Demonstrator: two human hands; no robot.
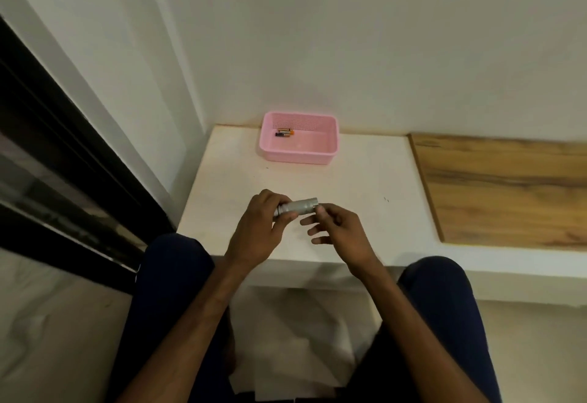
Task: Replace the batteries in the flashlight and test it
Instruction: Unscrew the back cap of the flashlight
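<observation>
A short silver flashlight point(298, 206) lies level above the white table, held between both hands. My left hand point(260, 231) grips its left end, fingers wrapped around the ridged tail. My right hand point(336, 228) touches the right end with thumb and forefinger while its other fingers are spread. Whether the flashlight is open at either end is hidden by my fingers. A few small batteries point(284, 133) with orange and dark bands lie together in the back left of a pink plastic basket point(317, 155) farther back on the table.
The white table point(365, 186) stands against a white wall, with its front edge just over my knees. A wooden board point(508, 190) covers the surface to the right. A dark framed glass door runs along the left.
</observation>
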